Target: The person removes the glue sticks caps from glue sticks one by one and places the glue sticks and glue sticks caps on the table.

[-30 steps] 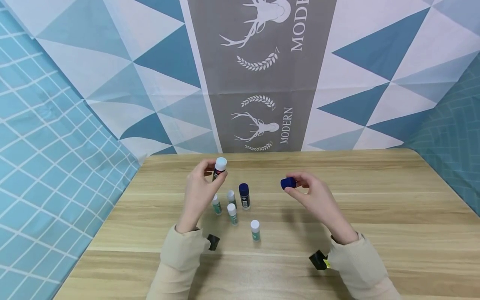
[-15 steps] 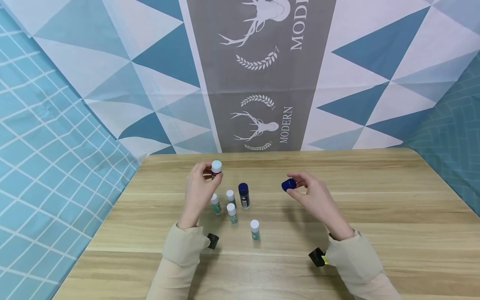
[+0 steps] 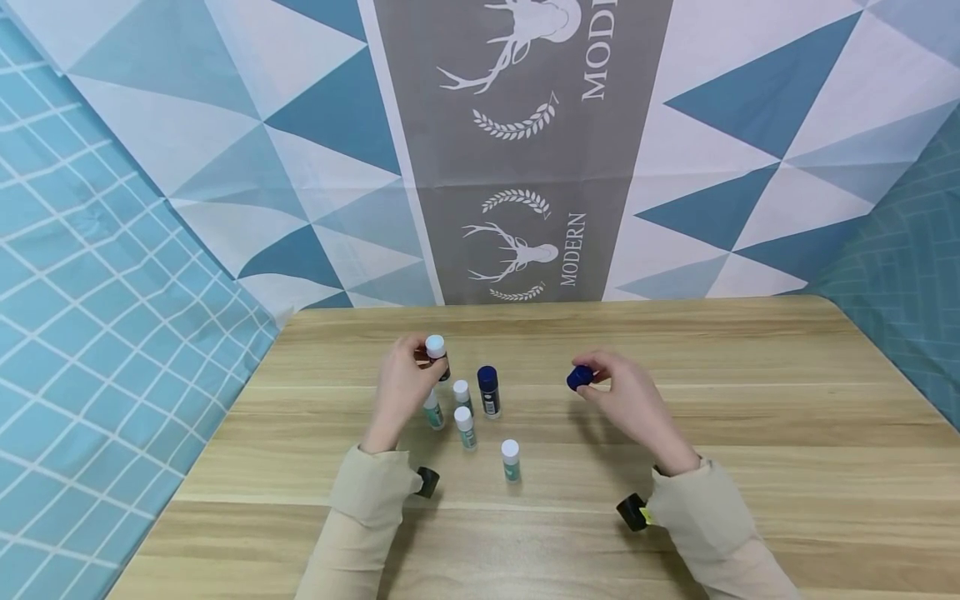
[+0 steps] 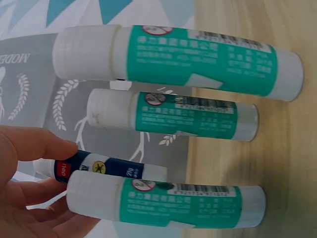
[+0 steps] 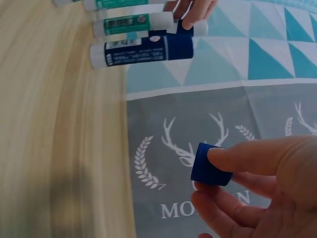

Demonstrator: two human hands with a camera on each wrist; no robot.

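My left hand grips a glue stick with a navy label and white cap by its upper part. In the head view it stands upright behind the green-labelled sticks; whether its base touches the table cannot be told. Close to its right is a navy glue stick with a dark blue cap. Several green-labelled, white-capped glue sticks stand in front, one green glue stick apart from the others. On the right, my right hand pinches a loose dark blue cap between thumb and fingers, above the table.
The wooden table reaches back to a patterned cloth hanging behind it. Blue checked cloth hangs along the left side. Small black devices sit at both wrists.
My left hand has lowered the white-capped glue stick toward the table, and the stick is now more upright. My right hand has come down slightly with the blue cap. The standing sticks stay put.
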